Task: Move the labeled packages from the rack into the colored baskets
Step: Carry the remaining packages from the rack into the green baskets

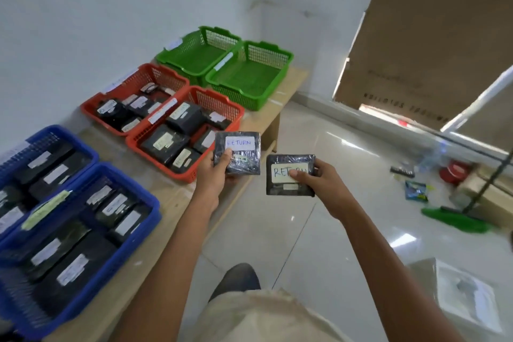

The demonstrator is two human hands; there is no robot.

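My left hand [215, 172] grips a black wrapped package [244, 158] with a white label reading RETURN, held just past the near red basket [236, 111]. My right hand [319, 183] grips a second black package [286, 189] with a pale RETURN label, my thumb covering part of the word; it hangs over the floor beside the table. Two green baskets [222, 39] [277, 75] at the far end hold nothing. Two red baskets, the other one [125, 86] by the wall, and two blue baskets [66, 136] [133, 241] hold several black labeled packages. The rack is out of view.
The baskets stand in pairs on a long wooden table [291, 78] along the white wall. On the tiled floor to the right lie a green broom [455, 219], a red round tin [455, 172], a small blue packet [415, 190] and cardboard boxes [472, 297].
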